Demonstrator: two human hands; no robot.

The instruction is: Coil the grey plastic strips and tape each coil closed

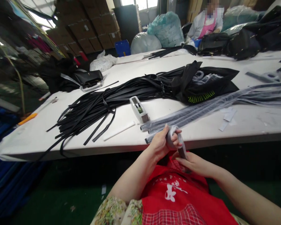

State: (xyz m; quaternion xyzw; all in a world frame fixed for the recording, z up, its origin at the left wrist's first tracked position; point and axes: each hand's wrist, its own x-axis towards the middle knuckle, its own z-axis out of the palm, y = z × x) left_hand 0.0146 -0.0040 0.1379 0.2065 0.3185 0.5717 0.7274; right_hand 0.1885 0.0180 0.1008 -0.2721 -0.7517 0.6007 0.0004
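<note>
Close to my red apron, just off the table's front edge, my left hand [161, 141] is closed around a strap wrapped in pale translucent film [171, 137], which is looped into a coil. Lower and to the right, my right hand [196, 163] pinches the dark tail of the same strap. Several more film-wrapped straps [189, 112] lie on the table just beyond my hands, their black ends toward me. A white tape dispenser [139, 109] stands behind those ends. To its left lies a thin white stick [119, 131].
A long bundle of black straps [121, 90] crosses the white table [117, 118], its loose ends hanging over the front edge. A black bag [208, 86] holds wrapped coils. Black handbags [241, 43] are piled at the back right, near a person [206, 23] across the table.
</note>
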